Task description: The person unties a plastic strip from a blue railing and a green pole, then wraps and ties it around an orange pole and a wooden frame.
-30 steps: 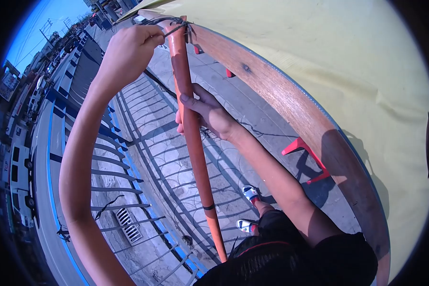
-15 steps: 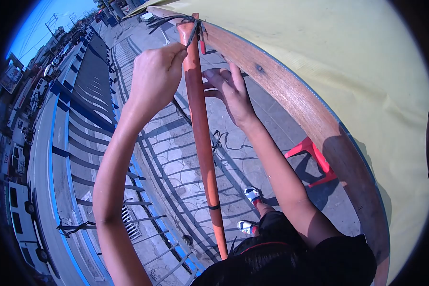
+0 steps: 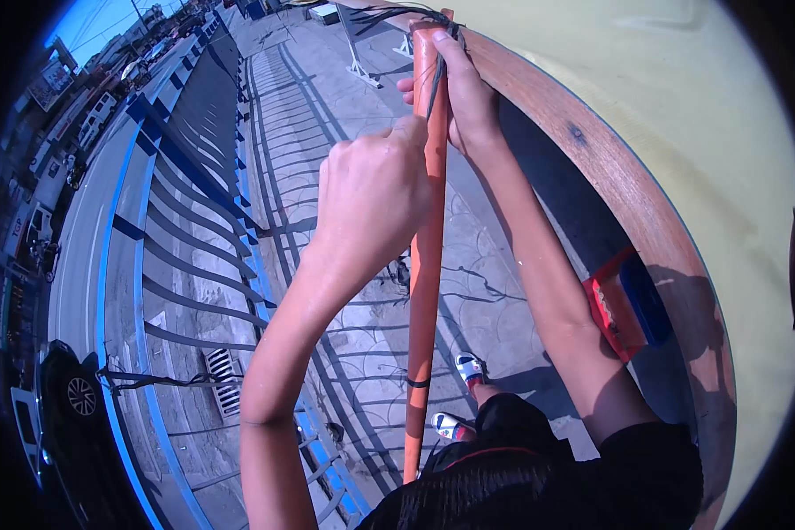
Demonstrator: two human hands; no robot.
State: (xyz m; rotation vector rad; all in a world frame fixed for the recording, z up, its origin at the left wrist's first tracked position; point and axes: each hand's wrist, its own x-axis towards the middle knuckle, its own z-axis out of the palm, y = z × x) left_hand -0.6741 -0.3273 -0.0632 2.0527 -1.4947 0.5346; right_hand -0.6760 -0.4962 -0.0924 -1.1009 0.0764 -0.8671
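An orange wooden pole [image 3: 422, 309] stands upright in front of me, its top end by a wooden beam [image 3: 583, 141]. Black cord [image 3: 435, 84] is wound around the top, with loose strands sticking out to the left. One length of it runs down the pole to my left hand [image 3: 371, 190], which is closed in a pinch on it against the pole. My right hand [image 3: 473, 102] wraps the pole from the right just below the tie, thumb pressed near the cord and fingertips showing on the far side.
Yellow tarp [image 3: 680, 115] spreads over the beam at upper right. A blue metal fence [image 3: 132, 291] lines the pavement on the left, with a road and a dark car [image 3: 71, 397] beyond. Under the beam is a red plastic stool [image 3: 614, 305]. A drain grate [image 3: 223, 380] lies by the fence.
My left hand has moved down and right along the pole with the cord. My right hand, open beside the pole before, has gone up and closed around it.
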